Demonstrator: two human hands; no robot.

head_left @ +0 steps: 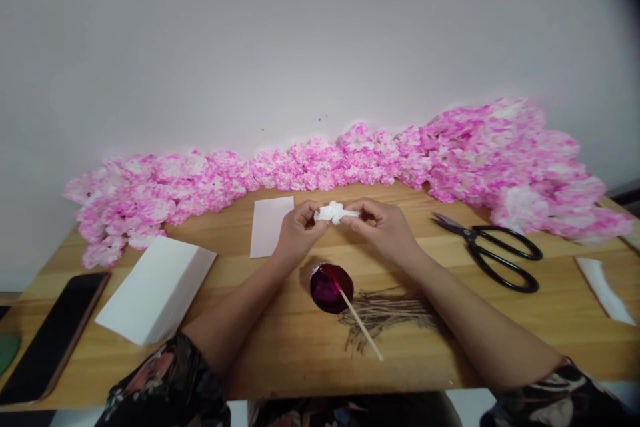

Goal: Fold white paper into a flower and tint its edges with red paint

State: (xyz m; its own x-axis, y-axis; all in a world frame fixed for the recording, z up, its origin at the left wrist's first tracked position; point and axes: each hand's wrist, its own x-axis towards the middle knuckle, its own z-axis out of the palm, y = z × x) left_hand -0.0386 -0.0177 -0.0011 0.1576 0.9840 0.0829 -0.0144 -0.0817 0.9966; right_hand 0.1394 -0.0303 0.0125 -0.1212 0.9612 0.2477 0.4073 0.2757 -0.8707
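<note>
Between my two hands is a small bunched piece of white paper (335,212), raised over the middle of the table. My left hand (301,230) pinches its left end, and my right hand (383,223) pinches its right end. Below them sits a round dish of dark magenta liquid (325,288), with a thin wooden stick (365,332) leaning out of it. Beside the dish lies a bundle of thin brown twine lengths (395,309), partly covered by my right forearm. A flat sheet of pale paper (267,223) rests just left of my left hand.
Pink-and-white paper flowers (320,163) line the table's back edge along the wall. Black-handled scissors (493,247) lie at right, near a white paper strip (605,290). At left are a stack of white paper (157,287) and a phone (55,333) on the wooden table (280,353).
</note>
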